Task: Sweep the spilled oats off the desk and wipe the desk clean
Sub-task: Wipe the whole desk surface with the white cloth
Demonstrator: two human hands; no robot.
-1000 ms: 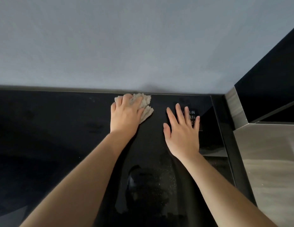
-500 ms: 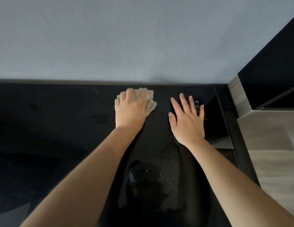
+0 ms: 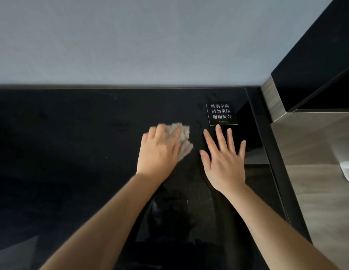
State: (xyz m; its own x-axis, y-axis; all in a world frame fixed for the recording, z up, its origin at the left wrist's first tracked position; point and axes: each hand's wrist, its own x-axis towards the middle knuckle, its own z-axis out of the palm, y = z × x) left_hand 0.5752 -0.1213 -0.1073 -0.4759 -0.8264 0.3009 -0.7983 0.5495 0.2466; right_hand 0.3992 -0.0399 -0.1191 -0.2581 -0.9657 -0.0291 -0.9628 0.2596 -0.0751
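bare forearms (image 3: 111,217), left grip (image 3: 158,152), right grip (image 3: 224,164)

Seen through a single wide-angle camera worn on the person's head, the only view looks forward and steeply down over the black desk (image 3: 72,152) from close above. Both forearms run in from the bottom edge to the left hand (image 3: 158,154) on its cloth (image 3: 184,147) and the right hand (image 3: 224,162), near mid-frame. The lens faces the grey wall (image 3: 130,36) filling the upper third, with the desk's right edge and a dark cabinet (image 3: 315,55) along the right side
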